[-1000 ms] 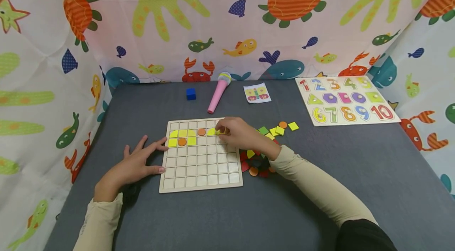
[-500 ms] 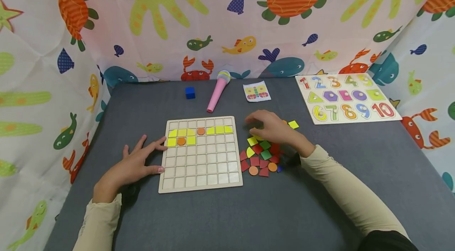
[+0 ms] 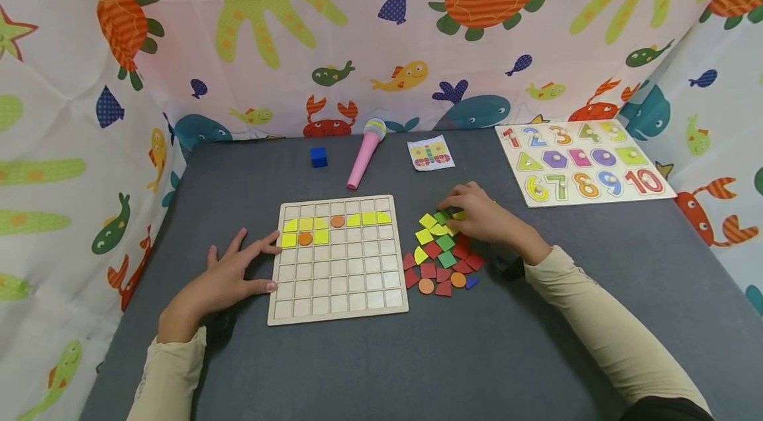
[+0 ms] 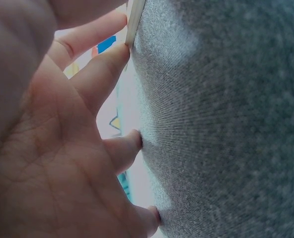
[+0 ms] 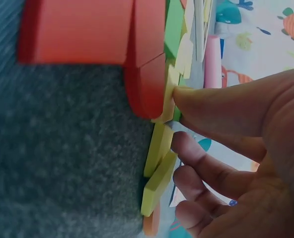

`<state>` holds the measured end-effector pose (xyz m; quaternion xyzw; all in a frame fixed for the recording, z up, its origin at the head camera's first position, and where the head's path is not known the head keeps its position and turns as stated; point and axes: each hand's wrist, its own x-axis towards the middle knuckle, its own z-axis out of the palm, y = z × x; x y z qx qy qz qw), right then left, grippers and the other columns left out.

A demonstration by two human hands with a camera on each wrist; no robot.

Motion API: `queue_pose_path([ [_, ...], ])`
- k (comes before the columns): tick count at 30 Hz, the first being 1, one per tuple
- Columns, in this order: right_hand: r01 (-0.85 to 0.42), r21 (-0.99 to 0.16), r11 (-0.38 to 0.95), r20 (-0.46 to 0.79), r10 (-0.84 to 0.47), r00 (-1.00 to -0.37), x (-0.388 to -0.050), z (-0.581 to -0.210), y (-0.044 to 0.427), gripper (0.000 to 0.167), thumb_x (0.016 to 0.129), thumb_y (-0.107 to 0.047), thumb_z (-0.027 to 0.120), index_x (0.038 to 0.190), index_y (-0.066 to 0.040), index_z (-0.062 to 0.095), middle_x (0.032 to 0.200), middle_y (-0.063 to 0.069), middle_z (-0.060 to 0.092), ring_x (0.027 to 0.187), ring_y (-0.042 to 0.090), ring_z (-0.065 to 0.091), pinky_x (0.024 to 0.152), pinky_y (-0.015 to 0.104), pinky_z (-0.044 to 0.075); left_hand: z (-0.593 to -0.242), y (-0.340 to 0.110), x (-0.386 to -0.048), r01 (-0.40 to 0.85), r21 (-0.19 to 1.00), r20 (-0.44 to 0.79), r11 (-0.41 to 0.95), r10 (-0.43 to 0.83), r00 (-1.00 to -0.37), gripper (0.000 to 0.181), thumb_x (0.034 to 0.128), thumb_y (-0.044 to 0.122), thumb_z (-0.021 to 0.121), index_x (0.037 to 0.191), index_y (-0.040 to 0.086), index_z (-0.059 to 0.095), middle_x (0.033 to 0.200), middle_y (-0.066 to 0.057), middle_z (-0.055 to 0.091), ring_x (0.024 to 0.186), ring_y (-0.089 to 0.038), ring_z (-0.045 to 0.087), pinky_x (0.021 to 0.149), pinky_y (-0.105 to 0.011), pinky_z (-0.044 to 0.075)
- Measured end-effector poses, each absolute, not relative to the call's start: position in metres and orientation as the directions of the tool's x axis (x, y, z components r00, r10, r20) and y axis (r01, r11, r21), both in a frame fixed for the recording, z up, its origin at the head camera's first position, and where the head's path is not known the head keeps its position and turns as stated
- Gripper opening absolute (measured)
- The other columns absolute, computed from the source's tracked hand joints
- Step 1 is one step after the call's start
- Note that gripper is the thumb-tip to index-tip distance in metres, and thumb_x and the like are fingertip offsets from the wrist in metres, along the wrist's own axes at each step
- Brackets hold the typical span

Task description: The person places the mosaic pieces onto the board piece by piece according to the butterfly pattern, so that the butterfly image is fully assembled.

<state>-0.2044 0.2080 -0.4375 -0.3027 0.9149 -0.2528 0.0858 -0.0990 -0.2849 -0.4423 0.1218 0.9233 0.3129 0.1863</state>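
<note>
The wooden grid board (image 3: 338, 285) has yellow pieces (image 3: 354, 219) and an orange disc (image 3: 338, 221) in its second row; another orange disc (image 3: 305, 238) lies between yellow squares in the third. At the board's left edge rests my left hand (image 3: 217, 285), fingers spread, with fingertips on the board's edge and the cloth in the left wrist view. My right hand (image 3: 485, 216) is over the back of the loose pile, right of the board. In the right wrist view, its thumb touches a yellow piece (image 5: 167, 99), the other fingers bent beside more yellow pieces (image 5: 158, 186).
Red pieces (image 3: 428, 270), green pieces (image 3: 446, 259) and a blue triangle (image 3: 471, 282) lie in the pile. Behind the board are a blue cube (image 3: 318, 157), a pink microphone (image 3: 364, 159) and a butterfly pattern card (image 3: 431, 153). A number puzzle board (image 3: 584, 166) is at the back right.
My right hand has moved right from the board to the pile, leaving yellow pieces at the right end of the second row. The left hand stays at the board's edge.
</note>
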Motion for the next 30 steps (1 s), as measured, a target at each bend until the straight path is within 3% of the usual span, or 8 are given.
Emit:
queue_pose_path([
  [5, -0.474, -0.536, 0.698, -0.017, -0.57, -0.821, -0.206, -0.437, 0.21, 0.02, 0.095, -0.003, 0.077, 0.114, -0.002, 0.075, 0.114, 0.015, 0.068, 0.113, 0.037, 0.048, 0.096, 0.055, 0.043, -0.442, -0.284, -0.1, 0.105, 0.623, -0.267, 0.775, 0.337, -0.903, 0.09, 0.0913, 0.037, 0.087, 0.166, 0.017, 0.039, 0.171, -0.023, 0.031, 0.158, -0.056, -0.008, 0.107, -0.083, -0.022],
  [13, -0.457, -0.582, 0.673, 0.028, -0.545, -0.838, -0.209, -0.432, 0.205, 0.007, 0.097, 0.0, 0.074, 0.102, -0.004, 0.072, 0.096, 0.007, 0.068, 0.094, 0.028, 0.053, 0.08, 0.043, 0.047, -0.443, -0.285, -0.1, 0.112, 0.615, -0.265, 0.781, 0.339, -0.903, 0.091, 0.0914, 0.037, 0.086, 0.166, 0.017, 0.038, 0.172, -0.021, 0.031, 0.158, -0.056, -0.009, 0.108, -0.083, -0.022],
  [19, -0.457, -0.599, 0.657, 0.057, -0.535, -0.843, -0.209, -0.424, 0.187, 0.009, 0.099, -0.002, 0.073, 0.108, -0.003, 0.074, 0.101, 0.009, 0.071, 0.097, 0.029, 0.06, 0.087, 0.047, 0.053, -0.443, -0.284, -0.1, 0.109, 0.625, -0.261, 0.773, 0.338, -0.904, 0.093, 0.0912, 0.037, 0.087, 0.167, 0.016, 0.037, 0.17, -0.023, 0.033, 0.158, -0.057, -0.008, 0.107, -0.083, -0.021],
  [30, -0.542, -0.655, 0.527, 0.086, -0.66, -0.746, -0.205, -0.423, 0.123, 0.002, 0.102, -0.004, 0.072, 0.103, -0.005, 0.074, 0.096, 0.002, 0.07, 0.095, 0.023, 0.058, 0.081, 0.04, 0.051, -0.443, -0.284, -0.1, 0.099, 0.619, -0.269, 0.779, 0.329, -0.905, 0.092, 0.0898, 0.039, 0.087, 0.165, 0.016, 0.04, 0.171, -0.025, 0.029, 0.157, -0.059, -0.006, 0.106, -0.085, -0.02],
])
